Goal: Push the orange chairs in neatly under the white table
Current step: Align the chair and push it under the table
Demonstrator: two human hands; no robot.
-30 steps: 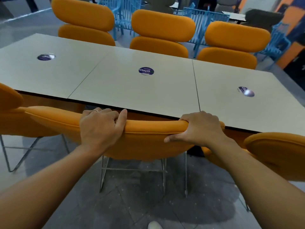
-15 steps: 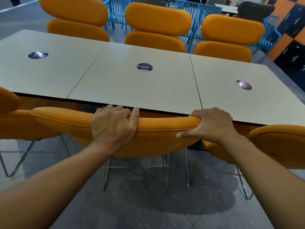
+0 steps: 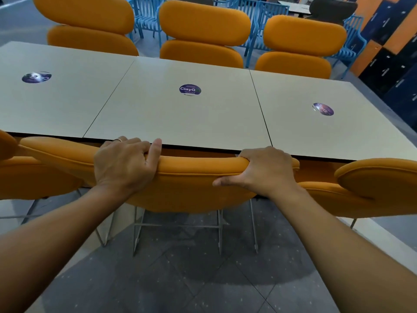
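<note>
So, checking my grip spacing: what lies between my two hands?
Only the bare orange padded chair back lies between the left hand and the right hand, as the head view shows.

Orange chairs (image 3: 191, 190): matt cloth, metal legs. White table (image 3: 180, 118): smooth, slight sheen.

I have both bare forearms stretched forward, converging a little. My left hand (image 3: 125, 164) curls over the top edge of the chair back (image 3: 191, 184), thumb hooked up over it, a ring (image 3: 117, 140) on one finger. My right hand (image 3: 265, 170) grips the same edge, fingers wrapped over the far side, thumb flat along the near face.
</note>
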